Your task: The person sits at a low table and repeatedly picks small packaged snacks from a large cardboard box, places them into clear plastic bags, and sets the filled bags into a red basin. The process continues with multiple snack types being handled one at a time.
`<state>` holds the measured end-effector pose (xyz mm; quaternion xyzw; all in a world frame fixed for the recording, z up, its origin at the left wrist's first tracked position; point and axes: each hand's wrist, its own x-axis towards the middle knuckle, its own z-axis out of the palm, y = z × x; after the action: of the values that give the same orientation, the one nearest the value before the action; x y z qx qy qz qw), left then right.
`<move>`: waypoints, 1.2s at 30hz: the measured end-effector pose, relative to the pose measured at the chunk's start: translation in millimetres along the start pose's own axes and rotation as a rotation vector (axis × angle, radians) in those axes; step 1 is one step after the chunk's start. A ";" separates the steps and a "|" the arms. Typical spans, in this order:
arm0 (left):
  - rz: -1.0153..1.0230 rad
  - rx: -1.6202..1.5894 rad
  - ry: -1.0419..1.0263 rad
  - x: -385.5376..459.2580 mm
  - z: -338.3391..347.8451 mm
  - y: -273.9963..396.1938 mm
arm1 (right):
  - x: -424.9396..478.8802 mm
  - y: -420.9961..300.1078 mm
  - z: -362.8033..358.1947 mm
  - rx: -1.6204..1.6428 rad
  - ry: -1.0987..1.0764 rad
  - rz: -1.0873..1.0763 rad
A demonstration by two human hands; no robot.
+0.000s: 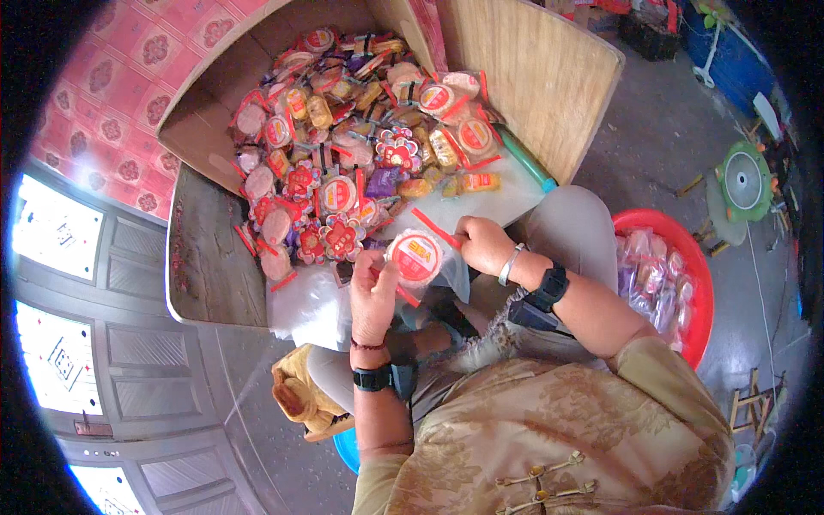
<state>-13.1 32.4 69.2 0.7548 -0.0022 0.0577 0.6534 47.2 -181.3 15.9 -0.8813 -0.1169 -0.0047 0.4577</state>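
Observation:
Between my hands, above the front of the pile, is a clear plastic packet (414, 259) with a round pale snack inside. It has a red-and-white printed face and red strips along two ends. My left hand (374, 299) pinches its left side between thumb and fingers. At the upper right, my right hand (488, 250) grips the end of one red strip. Just beyond lies a heap of wrapped snacks (335, 122), with round packets, small yellow ones and purple ones. Red flower-shaped packets (341, 237) lie at its near edge, close to my left hand.
A cardboard box (219, 84) lies on its side around the heap. Clear plastic sheeting (309, 306) covers the table's front edge. A green tube (524, 158) lies at right. Beside my right leg stands a red basin (702, 309) of wrapped packets; a green fan (743, 177) is farther right.

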 end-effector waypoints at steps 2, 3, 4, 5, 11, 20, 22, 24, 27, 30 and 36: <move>-0.034 0.062 -0.031 -2.9 -1.5 5.4 | -1.0 3.8 1.4 -0.003 0.007 -0.009; -0.050 0.094 -0.044 -4.4 -3.0 8.3 | -1.5 0.2 -0.1 -0.012 -0.001 -0.013; -0.049 0.182 -0.043 -5.1 -4.6 9.5 | -1.8 -1.9 -0.9 -0.021 -0.008 -0.016; -0.048 0.270 -0.043 -5.5 -6.1 10.3 | -1.9 -2.1 -1.0 -0.011 -0.011 -0.039; 0.014 0.620 -0.128 -10.9 -0.6 24.2 | -5.4 -5.1 1.4 0.034 -0.078 -0.091; -0.261 0.273 -0.214 -7.7 17.5 -7.6 | -12.5 -23.8 -2.0 0.146 -0.269 -0.220; -0.301 0.195 -0.238 -6.4 21.6 -21.9 | -15.5 -20.0 3.2 0.235 -0.287 -0.262; -0.337 0.124 -0.266 -7.1 21.3 -44.4 | -15.8 -21.5 2.8 0.320 -0.351 -0.237; -0.064 0.192 -0.203 -9.6 20.7 -64.0 | -13.9 -28.0 -6.0 0.386 -0.378 -0.155; -0.428 -0.573 -0.244 -17.5 25.8 -46.1 | -10.9 -21.3 -5.2 0.287 -0.262 -0.180; -0.314 -0.494 -0.243 -20.2 32.0 -64.8 | -10.3 -20.4 -3.2 0.305 -0.312 -0.182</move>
<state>-25.4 8.8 -0.9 0.5658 0.0223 -0.1366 0.8128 33.3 -174.6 33.0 -0.7779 -0.2646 0.1081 0.5596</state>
